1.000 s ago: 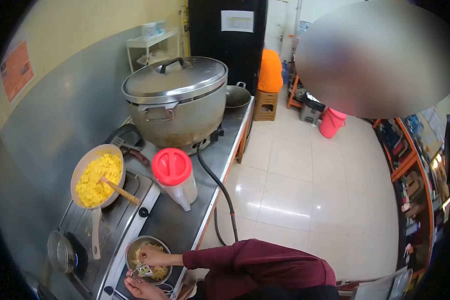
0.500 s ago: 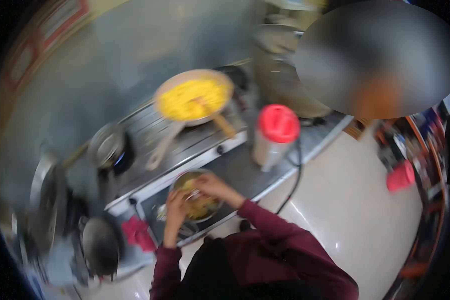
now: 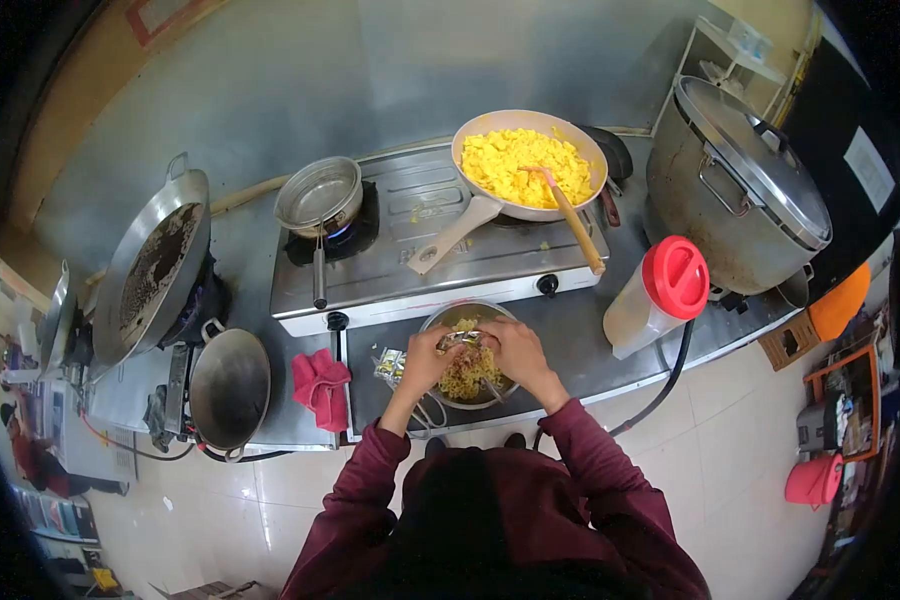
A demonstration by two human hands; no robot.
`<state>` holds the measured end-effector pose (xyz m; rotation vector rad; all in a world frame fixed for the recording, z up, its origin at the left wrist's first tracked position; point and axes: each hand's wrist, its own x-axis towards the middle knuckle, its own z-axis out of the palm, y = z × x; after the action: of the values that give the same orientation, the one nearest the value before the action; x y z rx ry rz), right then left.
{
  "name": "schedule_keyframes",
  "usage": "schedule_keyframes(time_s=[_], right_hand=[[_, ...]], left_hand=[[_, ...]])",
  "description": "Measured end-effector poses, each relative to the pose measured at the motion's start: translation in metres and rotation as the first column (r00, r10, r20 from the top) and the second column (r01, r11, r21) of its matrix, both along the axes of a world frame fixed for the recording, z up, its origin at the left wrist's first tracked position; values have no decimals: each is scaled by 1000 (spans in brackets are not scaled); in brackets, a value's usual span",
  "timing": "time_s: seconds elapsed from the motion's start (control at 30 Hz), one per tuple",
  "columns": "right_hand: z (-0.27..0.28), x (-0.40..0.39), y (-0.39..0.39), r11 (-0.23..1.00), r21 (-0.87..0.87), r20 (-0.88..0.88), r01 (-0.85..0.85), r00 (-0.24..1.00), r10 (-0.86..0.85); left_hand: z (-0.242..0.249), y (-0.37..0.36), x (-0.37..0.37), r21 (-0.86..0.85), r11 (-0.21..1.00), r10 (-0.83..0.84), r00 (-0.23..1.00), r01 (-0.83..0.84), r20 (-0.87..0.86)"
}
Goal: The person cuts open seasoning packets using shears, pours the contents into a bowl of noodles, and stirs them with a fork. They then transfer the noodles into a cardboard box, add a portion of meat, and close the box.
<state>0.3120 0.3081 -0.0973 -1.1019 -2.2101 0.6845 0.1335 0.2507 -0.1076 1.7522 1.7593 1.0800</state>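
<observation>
Head view: left hand (image 3: 426, 362) and right hand (image 3: 516, 352) seem pinched on a silvery sachet (image 3: 464, 338) over noodles (image 3: 460, 383) in a metal bowl (image 3: 476, 403), by the worktop's (image 3: 570, 345) front edge. Seasoning step, I'd guess; next move calls for careful tipping.

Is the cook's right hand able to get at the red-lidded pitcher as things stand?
Probably yes: nothing stands on the counter between the right hand and the pitcher. The hand appears to hold a shiny packet, though, so it would likely need freeing first.
</observation>
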Motion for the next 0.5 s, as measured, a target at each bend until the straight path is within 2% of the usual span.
schedule_keyframes(time_s=[0.17, 0.27, 0.37, 0.47, 0.5], right_hand=[[-1, -3, -7, 982, 185, 47, 40, 998, -49], [0, -3, -8, 996, 73, 92, 51, 994, -58], [8, 1, -15, 982, 187, -1, 23, 1000, -23], [6, 20, -21, 921, 242, -3, 306, 949, -315], [-11, 32, -22, 919, 154, 10, 363, 929, -369]], left_hand=[[-4, 2, 0, 42, 996, -83, 992, 80, 95], [0, 2, 1, 83, 991, -119, 979, 107, 164], [2, -3, -7, 63, 998, -42, 970, 27, 239], [18, -22, -20, 87, 984, 125, 948, -156, 293], [20, -30, -28, 181, 961, 164, 960, -207, 227]])
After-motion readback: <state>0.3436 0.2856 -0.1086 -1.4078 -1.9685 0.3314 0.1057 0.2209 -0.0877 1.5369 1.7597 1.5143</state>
